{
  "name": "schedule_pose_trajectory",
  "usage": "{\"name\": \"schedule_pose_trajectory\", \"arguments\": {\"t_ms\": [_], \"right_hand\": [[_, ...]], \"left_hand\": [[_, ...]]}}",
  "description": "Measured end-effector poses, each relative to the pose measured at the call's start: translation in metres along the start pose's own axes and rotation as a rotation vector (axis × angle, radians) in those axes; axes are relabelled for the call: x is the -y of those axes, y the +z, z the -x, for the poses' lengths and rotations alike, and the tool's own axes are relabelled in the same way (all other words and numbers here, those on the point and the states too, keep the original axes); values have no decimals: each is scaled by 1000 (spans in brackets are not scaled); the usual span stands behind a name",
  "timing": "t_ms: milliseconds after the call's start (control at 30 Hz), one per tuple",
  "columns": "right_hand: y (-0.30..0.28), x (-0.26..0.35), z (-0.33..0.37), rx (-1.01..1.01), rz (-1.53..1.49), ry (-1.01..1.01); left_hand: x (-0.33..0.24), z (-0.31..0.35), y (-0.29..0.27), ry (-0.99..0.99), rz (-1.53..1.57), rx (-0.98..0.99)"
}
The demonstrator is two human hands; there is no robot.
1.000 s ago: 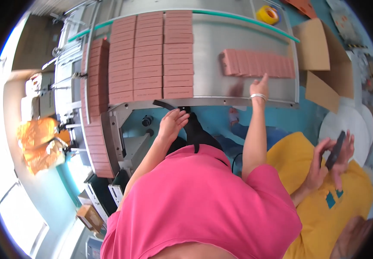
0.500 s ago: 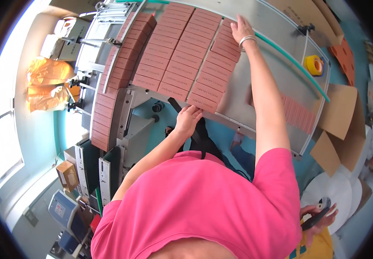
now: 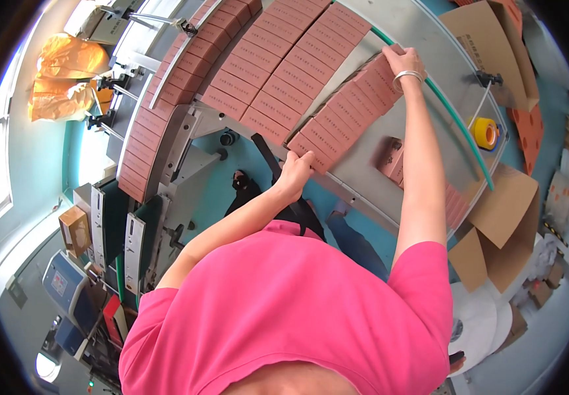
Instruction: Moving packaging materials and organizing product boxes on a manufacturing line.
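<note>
Half-curled left hand [image 3: 296, 176] and right hand [image 3: 404, 62] are squeezing one box row [image 3: 352, 108], upper centre; two neighbouring rows [image 3: 301, 78] are lying unheld.

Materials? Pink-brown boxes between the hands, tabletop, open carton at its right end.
Pink-brown boxes: likely matte printed cardboard; crisp edges, little shine.
Tabletop: probably satin metal; grey, soft reflections.
Open carton: apparently uncoated corrugated cardboard; plain brown, stiff flaps.

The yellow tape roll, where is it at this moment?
In the head view, the yellow tape roll is at the upper right, just right of the curved green strip.
</note>
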State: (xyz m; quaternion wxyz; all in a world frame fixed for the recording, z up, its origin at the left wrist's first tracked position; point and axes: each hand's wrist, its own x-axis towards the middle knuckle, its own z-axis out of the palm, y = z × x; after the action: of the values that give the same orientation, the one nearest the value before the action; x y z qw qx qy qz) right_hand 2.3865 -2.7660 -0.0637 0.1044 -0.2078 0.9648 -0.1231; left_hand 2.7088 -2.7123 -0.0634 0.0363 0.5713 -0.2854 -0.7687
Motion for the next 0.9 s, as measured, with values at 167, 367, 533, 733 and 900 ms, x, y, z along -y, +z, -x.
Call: {"name": "schedule_pose_trajectory", "arguments": {"t_ms": [167,367,533,733,900], "right_hand": [[7,-27,-17,24,-67,-34],[5,-69,-23,106,-367,-62],[3,-89,-23,156,-523,-1],[-14,-84,-9,172,-551,28],[-25,-124,1,102,-851,21]], "left_hand": [[13,0,3,75,-63,35],[14,10,-1,168,99,96],[-8,-6,-13,-217,433,102],[-25,-2,-5,-253,302,202],[-19,23,11,-75,169,148]]}}
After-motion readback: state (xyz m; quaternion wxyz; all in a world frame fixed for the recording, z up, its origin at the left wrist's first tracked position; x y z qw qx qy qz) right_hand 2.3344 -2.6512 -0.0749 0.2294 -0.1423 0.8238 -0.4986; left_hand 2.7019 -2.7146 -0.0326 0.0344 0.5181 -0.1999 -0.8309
